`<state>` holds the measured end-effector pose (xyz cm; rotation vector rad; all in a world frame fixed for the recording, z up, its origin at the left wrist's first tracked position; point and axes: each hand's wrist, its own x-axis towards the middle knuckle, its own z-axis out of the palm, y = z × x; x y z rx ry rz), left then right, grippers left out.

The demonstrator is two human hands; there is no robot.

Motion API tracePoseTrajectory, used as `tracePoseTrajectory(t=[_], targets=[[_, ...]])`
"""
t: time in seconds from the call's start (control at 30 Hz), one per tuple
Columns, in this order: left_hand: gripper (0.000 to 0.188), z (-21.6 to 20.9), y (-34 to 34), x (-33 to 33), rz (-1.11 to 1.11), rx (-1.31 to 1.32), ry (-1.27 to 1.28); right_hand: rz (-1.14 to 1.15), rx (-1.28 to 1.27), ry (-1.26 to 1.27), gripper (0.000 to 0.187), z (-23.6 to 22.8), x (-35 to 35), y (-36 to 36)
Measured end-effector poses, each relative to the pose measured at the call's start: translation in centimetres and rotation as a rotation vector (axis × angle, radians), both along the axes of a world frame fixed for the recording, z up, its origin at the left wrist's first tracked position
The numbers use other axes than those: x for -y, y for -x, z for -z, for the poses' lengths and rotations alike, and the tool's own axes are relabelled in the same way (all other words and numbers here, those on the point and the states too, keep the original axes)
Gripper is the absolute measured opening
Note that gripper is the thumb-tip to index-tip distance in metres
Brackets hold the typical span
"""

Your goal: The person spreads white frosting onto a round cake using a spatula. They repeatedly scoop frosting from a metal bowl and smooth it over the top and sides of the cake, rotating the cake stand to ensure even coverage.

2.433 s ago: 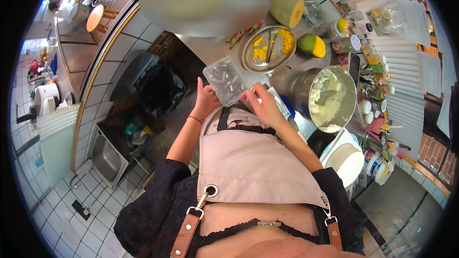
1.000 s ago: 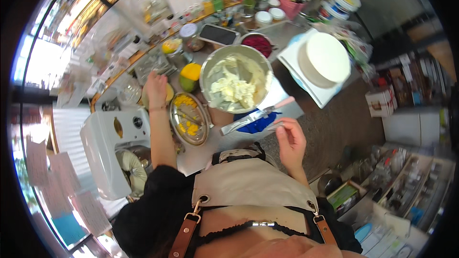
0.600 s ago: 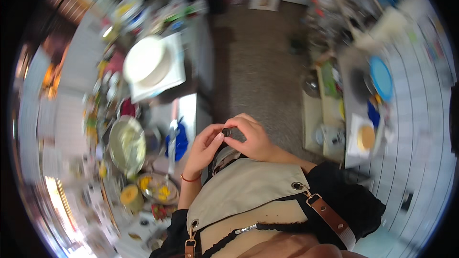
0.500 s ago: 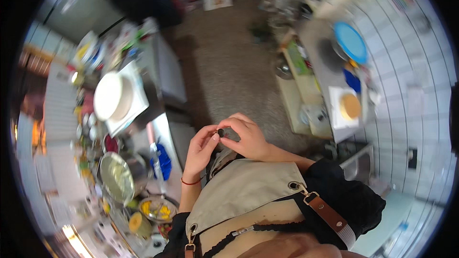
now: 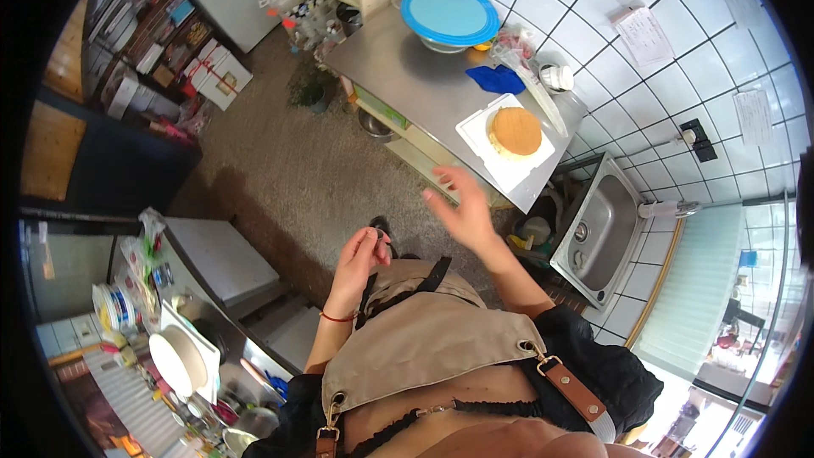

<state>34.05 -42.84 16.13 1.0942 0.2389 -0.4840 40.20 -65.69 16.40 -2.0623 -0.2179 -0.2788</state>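
Note:
My left hand (image 5: 358, 261) is in front of my apron (image 5: 432, 356), its fingertips pinched together. Between them a small dark round piece shows, mostly covered by the fingers; its kind cannot be made out. My right hand (image 5: 465, 210) is open and holds nothing, thumb and fingers apart, reaching toward the steel table (image 5: 390, 49) on the right. Nearest to it, on that table, a round golden sponge cake (image 5: 515, 131) sits on a white board (image 5: 476, 137). The right hand is short of the board and does not touch it.
A blue-lidded bowl (image 5: 449, 15) and a blue cloth (image 5: 496, 79) are farther back on the table. At right is a steel sink (image 5: 606, 237). A plant pot (image 5: 318, 102) stands on the floor. On the left counter is a round white tub (image 5: 178, 360).
My view has swung right toward the table and sink. My hands have come apart: the right has let go of the small dark piece and moved right, opening. The left keeps its pinch.

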Motion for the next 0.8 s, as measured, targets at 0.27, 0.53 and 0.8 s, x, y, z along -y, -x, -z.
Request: tracePoseTrajectory(t=[0.27, 0.53, 0.8], targets=[[0.014, 0.7, -8.8, -4.0, -0.082, 0.158, -0.205, 0.395, 0.022, 0.175, 0.041, 6.3, 10.6, -15.8], [0.021, 1.4, -12.4, -6.4, -0.231, 0.003, -0.244, 0.535, -0.478, 0.808, 0.062, 11.5, 17.9, -33.4], [0.017, 4.9, -10.0, -2.8, -0.530, -0.132, -0.374, 0.436, -0.647, 0.949, 0.058, 15.4, 24.6, -39.9]])
